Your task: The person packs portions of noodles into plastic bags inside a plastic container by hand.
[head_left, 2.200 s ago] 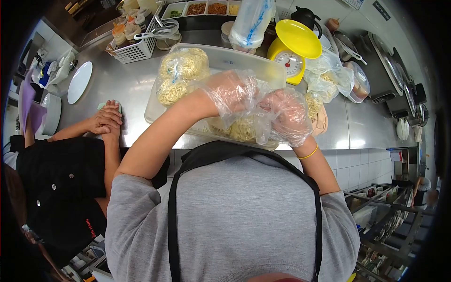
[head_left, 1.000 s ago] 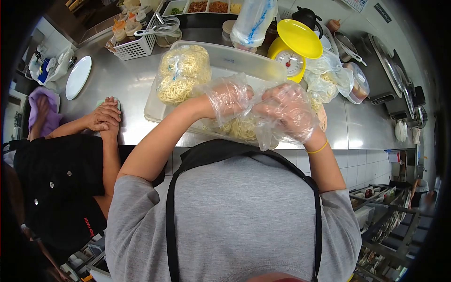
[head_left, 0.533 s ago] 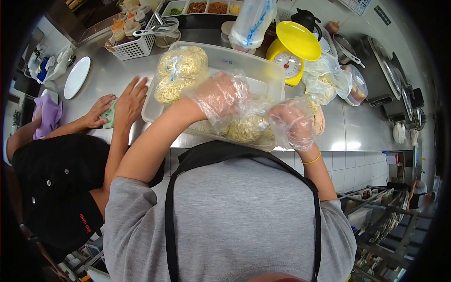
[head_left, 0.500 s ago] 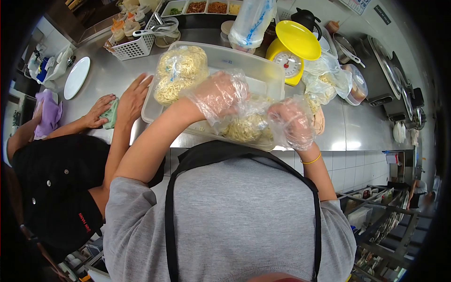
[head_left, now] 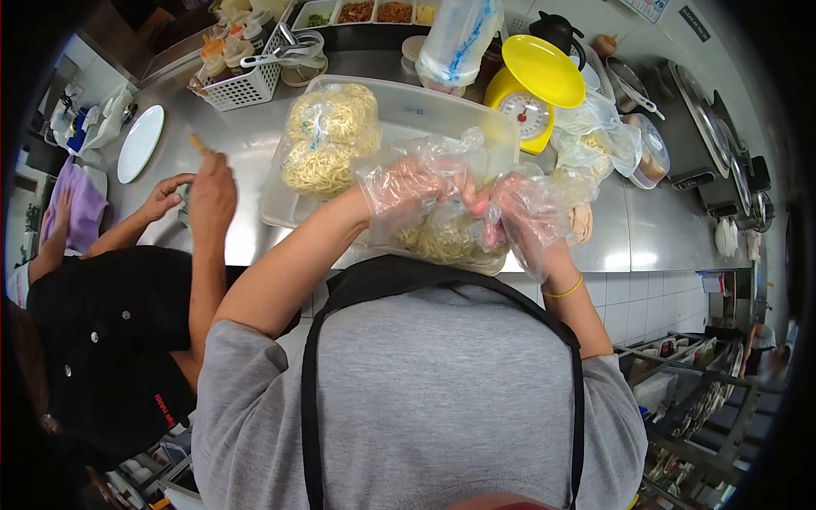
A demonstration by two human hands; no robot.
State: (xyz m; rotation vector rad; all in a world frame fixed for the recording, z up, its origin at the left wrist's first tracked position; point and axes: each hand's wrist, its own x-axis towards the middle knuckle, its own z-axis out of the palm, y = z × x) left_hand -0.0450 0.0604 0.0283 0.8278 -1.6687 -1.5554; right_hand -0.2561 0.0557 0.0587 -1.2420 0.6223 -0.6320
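Both my hands wear clear plastic gloves and meet over the near right part of a translucent plastic tub. My left hand has its fingers closed on the gathered top of a clear noodle bag. My right hand pinches the same plastic from the other side, its fingertips against those of my left hand. The bag of pale noodles hangs low or rests in the tub under my hands; its underside is hidden. More bagged noodles lie at the tub's left end.
Behind the tub's right corner stands a yellow scale, with plastic bags of noodles beside it. A white basket of bottles and a white plate are left. A co-worker's hands are over the counter at left.
My hands have come together over the bag, after being apart half a second ago. The co-worker's hands have lifted from the cloth area, and one is now closed and raised.
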